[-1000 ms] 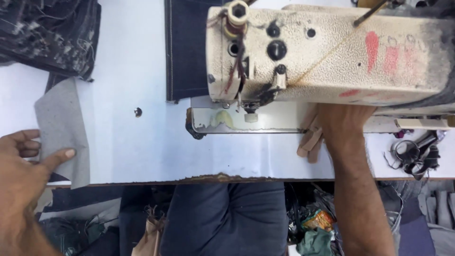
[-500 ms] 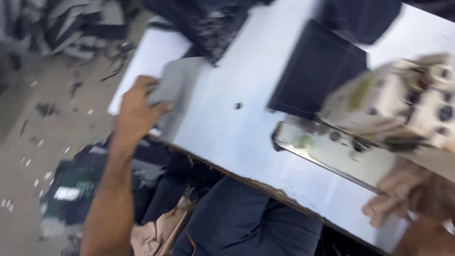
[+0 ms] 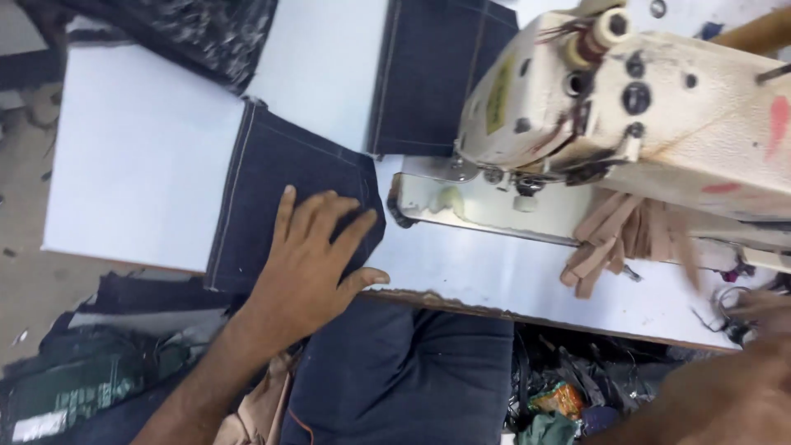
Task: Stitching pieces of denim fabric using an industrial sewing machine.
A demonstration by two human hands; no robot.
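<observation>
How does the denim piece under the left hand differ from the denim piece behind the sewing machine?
The near denim piece lies at the table's front edge, pressed flat by the left hand. The far denim piece lies untouched at the back, partly hidden by the sewing machine. Both are dark blue with pale stitching.

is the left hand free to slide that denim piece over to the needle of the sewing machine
Probably yes. The left hand lies flat on the denim piece, and the white table between it and the sewing machine looks bare. The tan strips lie further right.
</observation>
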